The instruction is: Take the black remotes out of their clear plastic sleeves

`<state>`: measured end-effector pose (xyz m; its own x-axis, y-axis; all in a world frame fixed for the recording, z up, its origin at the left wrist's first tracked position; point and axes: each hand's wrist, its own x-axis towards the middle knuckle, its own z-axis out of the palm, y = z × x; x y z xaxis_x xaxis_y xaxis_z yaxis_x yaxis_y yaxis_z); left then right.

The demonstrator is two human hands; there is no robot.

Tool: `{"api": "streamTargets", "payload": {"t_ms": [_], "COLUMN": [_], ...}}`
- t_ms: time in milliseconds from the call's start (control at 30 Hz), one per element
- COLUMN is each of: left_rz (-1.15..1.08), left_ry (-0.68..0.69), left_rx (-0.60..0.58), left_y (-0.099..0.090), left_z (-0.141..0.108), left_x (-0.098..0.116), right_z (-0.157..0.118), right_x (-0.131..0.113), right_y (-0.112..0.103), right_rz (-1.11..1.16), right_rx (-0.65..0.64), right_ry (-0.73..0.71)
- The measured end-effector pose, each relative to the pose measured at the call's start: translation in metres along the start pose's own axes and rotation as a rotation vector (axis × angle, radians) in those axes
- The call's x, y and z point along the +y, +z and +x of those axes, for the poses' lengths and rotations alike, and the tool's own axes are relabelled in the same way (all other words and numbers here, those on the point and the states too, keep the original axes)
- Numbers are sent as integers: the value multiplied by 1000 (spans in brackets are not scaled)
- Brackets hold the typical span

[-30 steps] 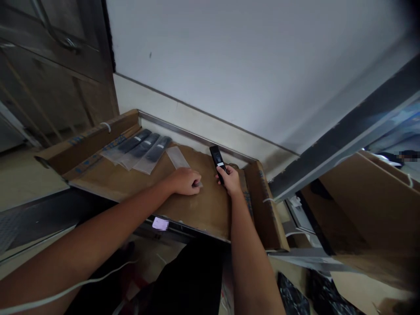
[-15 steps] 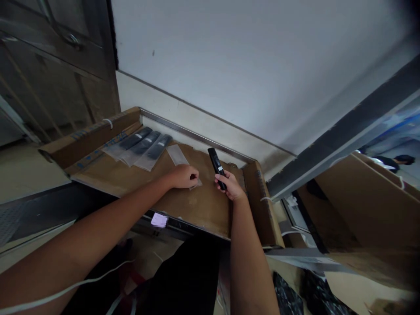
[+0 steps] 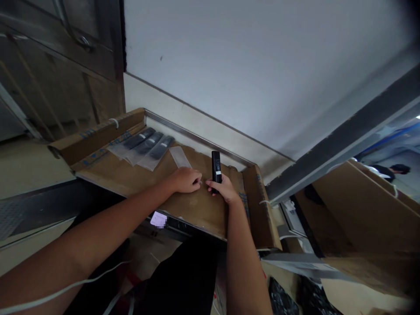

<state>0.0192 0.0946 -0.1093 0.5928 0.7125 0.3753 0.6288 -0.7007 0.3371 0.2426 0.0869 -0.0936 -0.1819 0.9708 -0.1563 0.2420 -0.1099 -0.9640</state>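
The right hand (image 3: 223, 187) is wrapped around the lower part of a slim black device (image 3: 215, 165), thumb laid across its front and fingers curled behind. The device stands nearly upright in the view, its top clear of the grip and a small white label showing just above the thumb. The left hand (image 3: 188, 180) is curled nearly into a fist, thumb and forefinger pressed together, pinching what looks like the near end of a clear sleeve (image 3: 180, 156); the rest of that sleeve lies flat beyond the knuckles. The pinch itself is partly hidden by the fingers. The two hands are near each other but apart, with the device on the right side of the gap.

Both are above the cardboard lining (image 3: 193, 210) of a desk (image 3: 179, 225) set against a white wall (image 3: 213, 65). Toward the left, three bagged devices (image 3: 157, 151) lie side by side, slightly overlapping, each dark with a pale label. The lining is folded up into a side at either end. A pale purple tag (image 3: 158, 219) hangs at the front edge, and a white cable (image 3: 72, 286) crosses the left forearm.
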Motion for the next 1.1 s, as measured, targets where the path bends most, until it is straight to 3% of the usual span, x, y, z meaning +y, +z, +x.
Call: {"api": "streamTargets", "payload": {"t_ms": [200, 433, 767, 933, 1100], "left_rz": [-77, -127, -190, -185, -232], "left_ry": [5, 33, 19, 36, 8], "left_rx": [73, 122, 204, 234, 276], "left_y": [2, 5, 8, 7, 3], "left_z": [1, 2, 3, 3, -3], "left_x": [-2, -3, -5, -3, 2], "right_z": [3, 7, 8, 8, 10], "right_x": [4, 4, 3, 2, 4], "right_y": [11, 23, 25, 25, 27], "right_rz": [92, 122, 66, 57, 71], "right_rx": [-57, 21, 62, 19, 89], "right_ry": [-22, -74, -94, -91, -80]}}
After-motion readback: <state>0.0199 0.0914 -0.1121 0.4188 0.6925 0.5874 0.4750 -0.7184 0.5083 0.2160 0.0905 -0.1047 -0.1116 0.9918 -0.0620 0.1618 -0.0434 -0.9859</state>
